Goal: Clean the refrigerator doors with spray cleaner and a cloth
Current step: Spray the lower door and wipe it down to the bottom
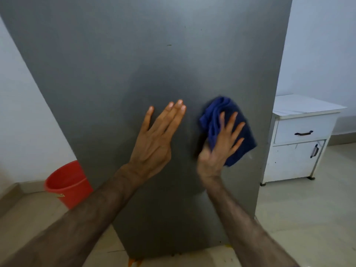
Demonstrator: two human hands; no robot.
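The step in hand looks like the wiping itself: the right hand (217, 149) presses a blue cloth (227, 128) flat against the grey refrigerator door (134, 64), its fingers spread straight over the fabric and not curled round it, so the cloth is held only by pressure between palm and door. The hand is blurred, which fits a rubbing stroke, though which way it travels cannot be told. The cloth lies under and beyond the fingers, bunched above the fingertips and hanging out past the little-finger side toward the door's right edge. Just beside it, on the thumb side, the left hand (156, 143) rests open on the door, fingers straight and together, thumb apart, holding nothing and seemingly bracing the body. The two hands are near each other but not touching. No spray bottle is in view, so whether the door is already wetted cannot be judged. The next move probably calls for keeping firm flat pressure so the cloth does not slip from under the palm, and for working out from this patch, since much of the door lies above the fingertips and below the wrists. Away from the hands, a red bucket (67, 184) stands on the floor left of the refrigerator, and a white cabinet (296, 143) stands to its right.
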